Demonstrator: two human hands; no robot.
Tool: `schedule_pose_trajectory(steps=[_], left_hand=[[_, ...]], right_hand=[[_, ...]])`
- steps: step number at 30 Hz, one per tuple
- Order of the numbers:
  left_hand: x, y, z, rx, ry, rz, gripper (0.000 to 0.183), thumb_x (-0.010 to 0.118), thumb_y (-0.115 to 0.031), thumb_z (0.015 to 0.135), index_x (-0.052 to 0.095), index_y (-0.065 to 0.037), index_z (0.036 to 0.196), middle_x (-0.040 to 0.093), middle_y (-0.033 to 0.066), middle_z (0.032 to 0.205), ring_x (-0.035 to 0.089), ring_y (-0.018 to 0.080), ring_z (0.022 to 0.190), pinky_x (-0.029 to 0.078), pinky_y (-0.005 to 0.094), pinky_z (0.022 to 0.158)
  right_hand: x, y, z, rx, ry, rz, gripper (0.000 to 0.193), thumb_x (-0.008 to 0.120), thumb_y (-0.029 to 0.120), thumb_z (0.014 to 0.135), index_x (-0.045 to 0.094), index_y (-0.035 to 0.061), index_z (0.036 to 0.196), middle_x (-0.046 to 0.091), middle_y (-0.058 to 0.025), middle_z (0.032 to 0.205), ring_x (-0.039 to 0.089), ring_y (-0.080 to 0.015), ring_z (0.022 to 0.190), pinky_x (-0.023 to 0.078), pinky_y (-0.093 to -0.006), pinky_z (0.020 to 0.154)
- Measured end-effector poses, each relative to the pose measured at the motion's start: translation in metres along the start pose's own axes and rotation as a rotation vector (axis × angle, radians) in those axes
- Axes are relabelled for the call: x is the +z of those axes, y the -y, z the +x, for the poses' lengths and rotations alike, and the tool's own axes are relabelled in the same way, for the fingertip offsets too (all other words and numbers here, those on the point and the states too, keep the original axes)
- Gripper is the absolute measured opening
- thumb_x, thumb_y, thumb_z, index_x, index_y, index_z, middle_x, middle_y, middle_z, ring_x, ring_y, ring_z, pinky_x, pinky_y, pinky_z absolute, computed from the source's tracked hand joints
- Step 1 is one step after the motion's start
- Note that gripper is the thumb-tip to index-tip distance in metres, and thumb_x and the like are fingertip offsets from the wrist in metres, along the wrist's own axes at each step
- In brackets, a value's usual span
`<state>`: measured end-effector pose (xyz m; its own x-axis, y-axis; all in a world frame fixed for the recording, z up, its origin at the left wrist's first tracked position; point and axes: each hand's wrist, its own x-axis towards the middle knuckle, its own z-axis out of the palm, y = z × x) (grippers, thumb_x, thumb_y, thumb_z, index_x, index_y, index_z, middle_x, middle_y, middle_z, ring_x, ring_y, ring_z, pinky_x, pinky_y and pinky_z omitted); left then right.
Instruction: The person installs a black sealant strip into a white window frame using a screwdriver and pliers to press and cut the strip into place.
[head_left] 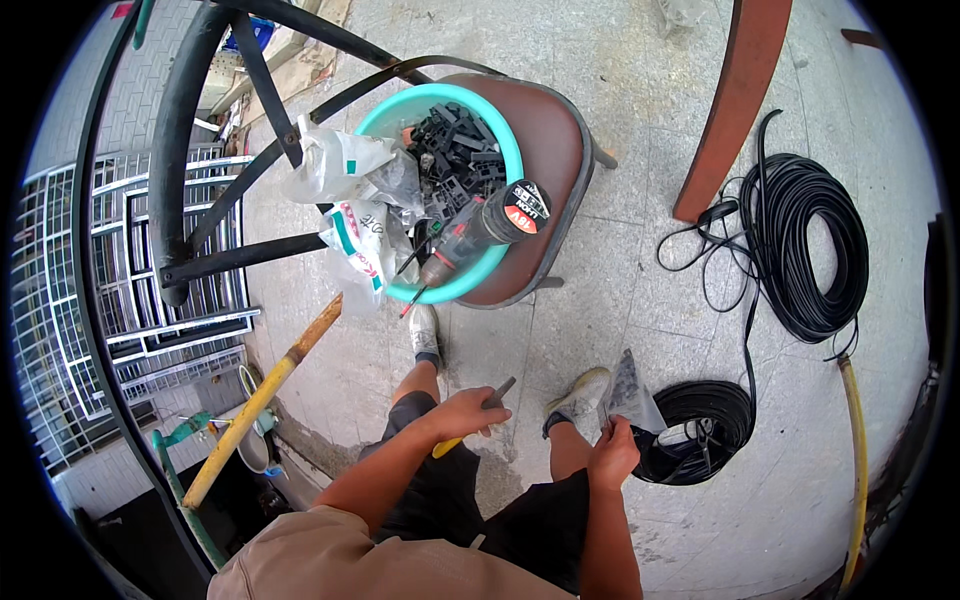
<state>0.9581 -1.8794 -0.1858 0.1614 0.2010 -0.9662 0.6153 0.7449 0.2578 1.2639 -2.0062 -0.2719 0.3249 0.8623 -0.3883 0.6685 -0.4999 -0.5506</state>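
- 2 hands, 2 things held.
- Left grip [468,415]: fingers clamped on 1 tool [448,447], yellow at one end, dark at the other; held over the person's lap.
- Right grip [612,452]: clamped on 1 clear bag [630,392], dark bits inside; held next to the small coil, could not tell if touching.
- 1 teal basin [512,150] sat on 1 brown seat [562,140], ahead of the person.
- In basin: many black clips [455,140], too piled to count; 1 drill [462,245] at the near side, battery over the rim.
- At least 2 whitish bags [345,165] at basin's left rim, overlapping.
- 2 black cable coils on the floor [620,270], right: 1 big coil [778,225], 1 small coil [742,410] nearer.
- 2 yellow poles [270,400], one each side.
- 2 shoes [423,330], apart on the floor.
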Motion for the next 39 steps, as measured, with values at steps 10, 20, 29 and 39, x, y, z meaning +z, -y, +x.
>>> schedule_pose_trajectory(steps=[10,20,29,39], left_hand=[[0.043,0.006,-0.017,0.081,-0.039,-0.123,0.044,0.079,-0.038,0.106,0.073,0.005,0.116,0.080,0.0140,0.106,0.081,0.0208,0.089,0.063,0.0353,0.083],[0.053,0.001,-0.037,0.255,-0.127,-0.297,0.038,0.083,-0.035,0.102,0.074,0.001,0.112,0.079,0.0094,0.098,0.076,0.0178,0.092,0.060,0.0351,0.084],[0.058,-0.116,-0.114,0.502,-0.222,-0.391,0.038,0.085,-0.037,0.104,0.074,-0.002,0.115,0.073,0.0040,0.098,0.065,0.0121,0.087,0.054,0.0332,0.080],[0.018,-0.170,-0.137,0.526,-0.317,-0.611,0.042,0.090,-0.037,0.102,0.074,-0.003,0.122,0.072,0.0042,0.112,0.066,0.0148,0.106,0.053,0.0340,0.097]], right_hand=[[-0.016,0.001,0.011,-0.147,0.082,-0.028,0.016,0.079,0.008,0.102,0.073,0.0056,0.116,0.081,-0.0203,0.104,0.079,-0.0462,0.092,0.062,-0.0525,0.078],[-0.087,0.074,0.008,-0.425,0.063,0.002,0.018,0.082,0.007,0.097,0.076,0.0102,0.114,0.079,-0.0148,0.096,0.078,-0.0405,0.084,0.062,-0.0493,0.072],[-0.185,0.169,0.019,-0.659,0.159,-0.040,0.024,0.082,0.004,0.092,0.079,0.0124,0.115,0.073,-0.0097,0.090,0.075,-0.0351,0.079,0.061,-0.0461,0.068],[-0.229,0.243,0.060,-0.828,0.114,0.033,0.026,0.090,0.004,0.086,0.085,0.0116,0.110,0.073,-0.0072,0.088,0.074,-0.0286,0.077,0.060,-0.0403,0.068]])
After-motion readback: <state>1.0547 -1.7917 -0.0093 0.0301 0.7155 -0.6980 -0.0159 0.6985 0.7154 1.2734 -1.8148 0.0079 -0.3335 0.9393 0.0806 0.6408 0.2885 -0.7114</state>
